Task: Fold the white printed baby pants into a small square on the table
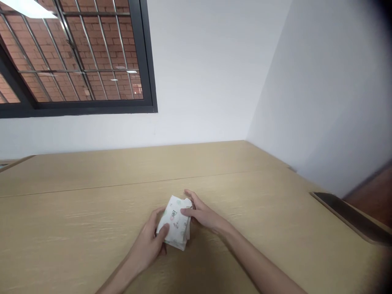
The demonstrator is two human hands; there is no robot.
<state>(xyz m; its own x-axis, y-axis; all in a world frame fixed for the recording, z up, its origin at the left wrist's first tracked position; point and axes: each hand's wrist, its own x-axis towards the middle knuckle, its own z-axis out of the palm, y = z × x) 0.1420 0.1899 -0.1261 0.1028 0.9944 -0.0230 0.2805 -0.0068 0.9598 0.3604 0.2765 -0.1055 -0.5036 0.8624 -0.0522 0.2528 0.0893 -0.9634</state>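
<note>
A small, flat white folded bundle (pixel 175 224) with little green, pink and dark printed figures is held between both hands, tilted above the wooden table. Its layers show along the right and lower edges; whether it is cloth or paper I cannot tell. My left hand (pixel 150 241) grips the left side, thumb on the printed face and fingers behind. My right hand (pixel 202 213) pinches the upper right corner, its thumb lying across the front and its fingers partly hidden behind the bundle.
The wide wooden table (pixel 92 228) has a seam running across it. A dark, framed inset (pixel 349 216) lies at its right edge. Behind stand a white wall (pixel 208 81) and a barred window (pixel 79 53) with bricks outside.
</note>
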